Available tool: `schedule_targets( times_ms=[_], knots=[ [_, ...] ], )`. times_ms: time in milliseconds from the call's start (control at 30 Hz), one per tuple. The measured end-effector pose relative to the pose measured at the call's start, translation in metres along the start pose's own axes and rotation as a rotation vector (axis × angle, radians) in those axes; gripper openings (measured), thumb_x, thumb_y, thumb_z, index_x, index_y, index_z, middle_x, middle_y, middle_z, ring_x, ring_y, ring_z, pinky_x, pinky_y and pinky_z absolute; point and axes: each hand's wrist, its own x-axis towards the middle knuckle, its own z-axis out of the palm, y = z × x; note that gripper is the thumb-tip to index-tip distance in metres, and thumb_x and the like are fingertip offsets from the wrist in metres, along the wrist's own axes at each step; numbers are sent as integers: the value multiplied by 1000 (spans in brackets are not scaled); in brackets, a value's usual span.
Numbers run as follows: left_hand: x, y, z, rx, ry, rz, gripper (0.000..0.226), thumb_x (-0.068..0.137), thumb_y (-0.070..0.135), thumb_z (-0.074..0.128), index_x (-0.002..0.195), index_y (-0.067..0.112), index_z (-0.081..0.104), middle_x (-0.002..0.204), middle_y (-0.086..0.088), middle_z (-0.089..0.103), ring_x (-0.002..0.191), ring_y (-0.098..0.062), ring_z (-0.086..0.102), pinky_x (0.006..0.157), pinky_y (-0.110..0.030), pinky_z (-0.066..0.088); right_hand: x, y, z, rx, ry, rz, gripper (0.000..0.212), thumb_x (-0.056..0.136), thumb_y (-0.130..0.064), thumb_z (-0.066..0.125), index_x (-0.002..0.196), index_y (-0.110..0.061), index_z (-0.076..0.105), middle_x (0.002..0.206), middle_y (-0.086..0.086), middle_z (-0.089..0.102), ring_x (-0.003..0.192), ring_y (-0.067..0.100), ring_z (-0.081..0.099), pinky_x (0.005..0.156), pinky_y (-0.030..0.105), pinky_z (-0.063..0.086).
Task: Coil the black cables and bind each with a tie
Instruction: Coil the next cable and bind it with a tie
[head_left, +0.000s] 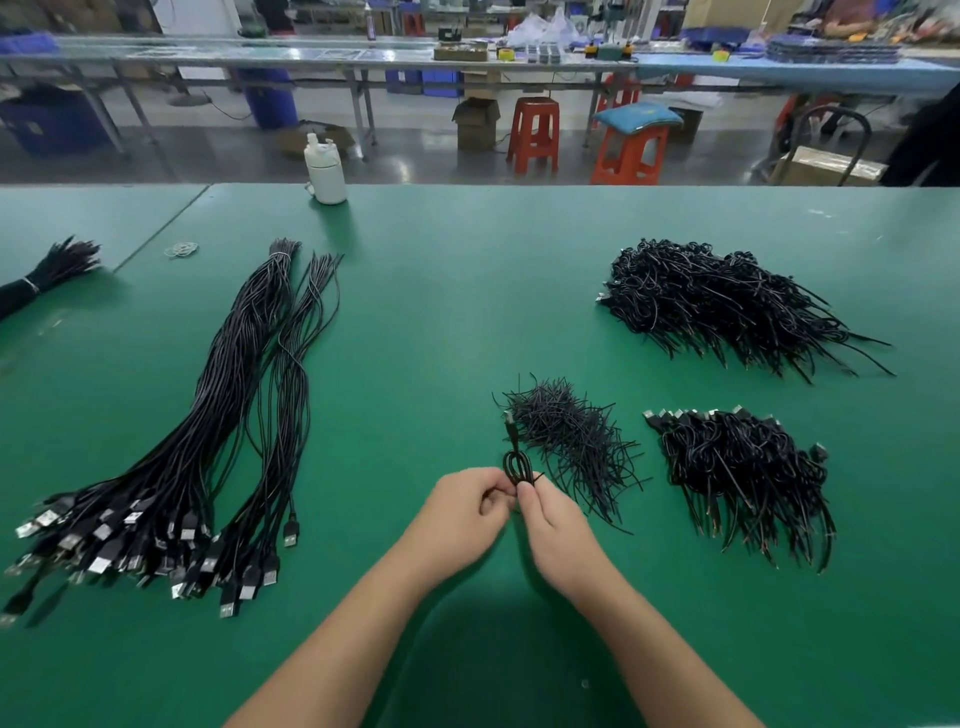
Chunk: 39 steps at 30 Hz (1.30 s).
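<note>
pinching one coiled black cable (516, 466) between them, left hand (464, 512) and right hand (555, 525), each grip closed on its lower end, just above the green table (441, 312). loose ties (571, 441) just beside, right; coiled piles (743, 467) beyond; uncoiled cables (208, 441) well left.

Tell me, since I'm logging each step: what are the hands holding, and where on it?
Both hands, left hand and right hand, pinch one coiled black cable at the coil's lower end; its plug end sticks up.
</note>
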Motion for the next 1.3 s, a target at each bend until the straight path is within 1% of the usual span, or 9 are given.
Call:
schedule_targets(
  times_ms=[133,267,333,467,667,933,1067,1167,1300],
  knots=[
    [-6,11,-8,586,227,299,16,95,25,50,90,18,64,87,0,59,81,-24,59,66,-36,50,8,-2,-7,192,-61,125,31,106,-23,35,81,-11,48,57,-6,44,44,17,41,46,27,37],
    [-6,13,-19,612,292,738,14,82,4,54,85,10,66,99,-7,66,107,-28,61,88,-37,50,10,-8,-15,398,-224,220,31,100,-20,31,72,-14,41,50,-3,25,38,17,22,37,24,30],
    [-5,15,-22,467,232,676,16,85,1,54,90,9,67,116,-6,67,119,-23,59,100,-36,46,8,-11,-17,426,-278,214,26,93,-24,32,69,-17,37,53,-3,22,42,16,18,38,23,28],
    [-6,19,-20,235,218,369,13,95,16,52,91,19,64,95,9,70,84,-16,61,86,-41,46,2,-18,-17,398,-319,178,21,82,-34,38,74,-14,38,56,-4,27,44,17,24,40,28,32],
    [-3,23,-27,34,106,46,14,93,20,60,85,27,68,86,14,70,85,-4,62,81,-23,46,-3,-18,-24,-492,-204,-218,33,103,-44,24,92,-19,44,83,6,62,80,31,57,73,44,45],
    [3,30,-29,133,178,-65,21,88,37,69,75,21,72,78,6,70,73,-8,58,62,-15,38,-7,-27,-20,-826,-163,-366,32,104,-39,22,100,-18,46,82,6,65,76,34,61,64,41,35],
    [2,30,-32,132,70,-35,37,95,42,58,76,14,73,81,-1,71,77,-17,62,75,-31,48,-4,-26,-18,-884,-147,-349,29,104,-37,22,91,-21,42,81,6,65,73,34,61,62,39,32],
    [2,29,-34,141,-10,26,17,89,32,69,87,19,79,115,5,71,104,-7,63,94,-16,40,-3,-24,-17,-939,-135,-359,30,103,-32,23,89,-19,45,80,6,66,68,34,59,59,37,31],
    [3,27,-32,175,-24,60,8,87,16,70,91,17,78,122,3,67,112,-9,60,99,-15,37,-3,-19,-15,-964,-80,-336,33,104,-36,24,94,-19,50,79,3,66,69,31,64,57,36,30]
  ],
)
